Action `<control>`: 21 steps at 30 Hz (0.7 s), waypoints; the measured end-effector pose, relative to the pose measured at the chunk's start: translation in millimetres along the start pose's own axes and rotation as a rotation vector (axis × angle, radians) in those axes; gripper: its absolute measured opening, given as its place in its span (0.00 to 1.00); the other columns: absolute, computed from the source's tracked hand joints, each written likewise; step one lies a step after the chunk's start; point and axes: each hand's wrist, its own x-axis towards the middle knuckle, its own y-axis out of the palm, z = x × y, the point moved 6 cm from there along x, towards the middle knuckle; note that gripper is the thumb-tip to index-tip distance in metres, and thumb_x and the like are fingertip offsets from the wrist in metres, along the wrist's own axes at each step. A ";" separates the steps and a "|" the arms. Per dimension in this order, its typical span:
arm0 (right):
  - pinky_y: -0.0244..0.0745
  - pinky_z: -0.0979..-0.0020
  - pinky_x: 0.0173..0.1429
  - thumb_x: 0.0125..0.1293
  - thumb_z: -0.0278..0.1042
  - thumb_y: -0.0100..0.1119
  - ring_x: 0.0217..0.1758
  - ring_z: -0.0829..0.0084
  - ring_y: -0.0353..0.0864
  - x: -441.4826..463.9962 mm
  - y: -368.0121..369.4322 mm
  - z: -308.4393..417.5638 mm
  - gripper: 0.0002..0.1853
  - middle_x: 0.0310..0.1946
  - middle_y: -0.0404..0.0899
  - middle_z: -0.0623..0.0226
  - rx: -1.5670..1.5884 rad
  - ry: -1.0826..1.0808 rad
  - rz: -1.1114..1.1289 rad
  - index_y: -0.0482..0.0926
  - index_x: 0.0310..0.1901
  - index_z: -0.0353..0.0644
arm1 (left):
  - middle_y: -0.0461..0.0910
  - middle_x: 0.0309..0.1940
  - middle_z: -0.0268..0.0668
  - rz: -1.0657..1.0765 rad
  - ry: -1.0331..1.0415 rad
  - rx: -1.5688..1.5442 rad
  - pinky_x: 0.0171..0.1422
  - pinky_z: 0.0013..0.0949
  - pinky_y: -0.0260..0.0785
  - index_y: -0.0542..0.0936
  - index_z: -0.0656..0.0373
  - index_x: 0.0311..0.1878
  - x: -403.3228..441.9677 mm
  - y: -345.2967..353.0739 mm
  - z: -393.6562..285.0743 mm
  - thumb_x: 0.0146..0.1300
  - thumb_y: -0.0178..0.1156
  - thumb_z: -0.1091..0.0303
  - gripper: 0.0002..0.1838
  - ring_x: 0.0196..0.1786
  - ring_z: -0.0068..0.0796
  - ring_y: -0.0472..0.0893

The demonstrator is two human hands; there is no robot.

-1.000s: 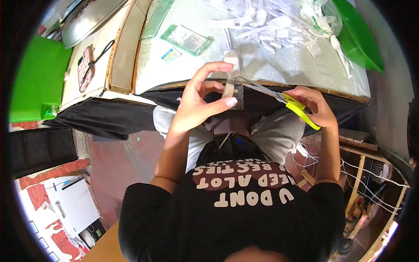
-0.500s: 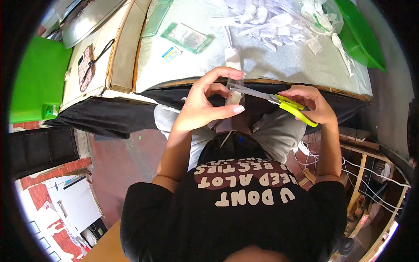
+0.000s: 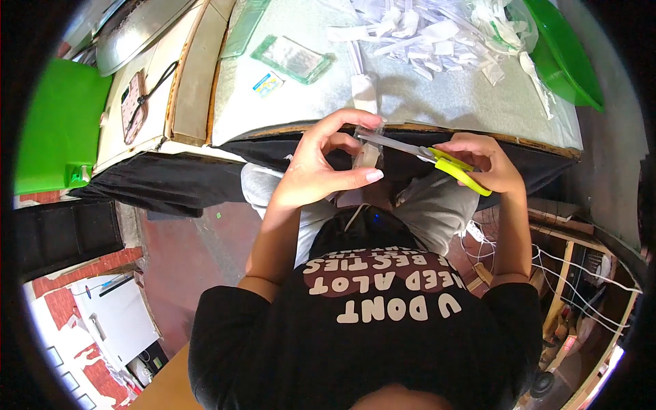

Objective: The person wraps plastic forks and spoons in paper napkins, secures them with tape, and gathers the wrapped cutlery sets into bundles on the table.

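Observation:
My left hand (image 3: pixel 321 157) pinches a small clear plastic packet (image 3: pixel 369 156) with something whitish inside, its thumb and fingers curled round the near and far ends. In my right hand (image 3: pixel 485 160) are scissors (image 3: pixel 456 174) with yellow-green handles. Their blades reach left across the upper part of the packet; whether they cut through it I cannot tell. Just beyond my left fingertips, a white plastic utensil in a wrapper (image 3: pixel 363 89) lies near the table edge.
White wrapped plastic utensils (image 3: pixel 434 41) are heaped on the table (image 3: pixel 294 102), beside a green basin (image 3: pixel 564 58). A green-edged clear pouch (image 3: pixel 294 58) and a small blue-yellow packet (image 3: pixel 267 83) lie left. A phone (image 3: pixel 134 106) rests on the side counter.
My right hand and the scissors have shifted slightly left. My left hand and the packet have barely moved.

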 end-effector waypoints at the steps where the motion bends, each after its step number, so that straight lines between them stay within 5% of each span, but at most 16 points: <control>1: 0.69 0.74 0.55 0.47 0.15 0.62 0.48 0.74 0.76 0.5 -0.1 -0.6 0.29 0.48 0.77 0.63 -0.020 -0.006 0.001 0.75 0.55 0.39 | 0.73 0.52 0.33 -0.002 0.000 -0.002 0.47 0.25 0.69 0.73 0.60 0.53 0.0 0.1 0.3 0.44 0.71 0.75 0.29 0.42 0.19 0.75; 6: 0.68 0.76 0.53 0.47 0.14 0.60 0.46 0.77 0.75 2.6 -2.5 -5.7 0.28 0.48 0.77 0.63 -0.100 -0.021 0.017 0.76 0.55 0.38 | 0.73 0.53 0.35 0.009 0.030 0.038 0.47 0.24 0.68 0.72 0.59 0.56 0.8 -0.7 -0.2 0.44 0.72 0.74 0.32 0.43 0.19 0.75; 13: 0.58 0.71 0.66 0.50 0.23 0.52 0.60 0.69 0.70 2.0 -5.8 -1.5 0.28 0.56 0.73 0.61 -0.029 -0.046 -0.068 0.72 0.58 0.40 | 0.69 0.57 0.36 -0.048 -0.024 0.032 0.45 0.23 0.69 0.69 0.57 0.61 -2.8 -6.7 3.5 0.41 0.73 0.72 0.40 0.38 0.20 0.76; 16: 0.59 0.70 0.66 0.49 0.20 0.52 0.59 0.69 0.71 -8.4 -27.3 11.6 0.29 0.53 0.74 0.62 -0.281 -0.061 -0.150 0.73 0.58 0.40 | 0.69 0.58 0.35 -0.202 0.020 0.205 0.43 0.24 0.70 0.67 0.56 0.63 -5.2 -26.4 6.1 0.40 0.74 0.70 0.42 0.36 0.21 0.75; 18: 0.65 0.75 0.55 0.49 0.14 0.52 0.46 0.72 0.74 -14.1 -44.7 25.9 0.28 0.41 0.75 0.64 -0.507 -0.020 -0.325 0.75 0.55 0.40 | 0.70 0.55 0.38 -0.359 0.074 0.533 0.42 0.26 0.71 0.68 0.55 0.62 -8.0 -49.3 -5.5 0.41 0.75 0.68 0.41 0.36 0.24 0.76; 21: 0.65 0.76 0.53 0.50 0.12 0.52 0.44 0.70 0.73 -21.8 -74.4 25.7 0.27 0.40 0.72 0.61 -0.747 0.133 -0.359 0.74 0.55 0.37 | 0.71 0.53 0.42 -0.509 0.136 0.885 0.43 0.30 0.73 0.70 0.56 0.59 -11.8 -83.1 -19.1 0.41 0.74 0.68 0.38 0.44 0.33 0.76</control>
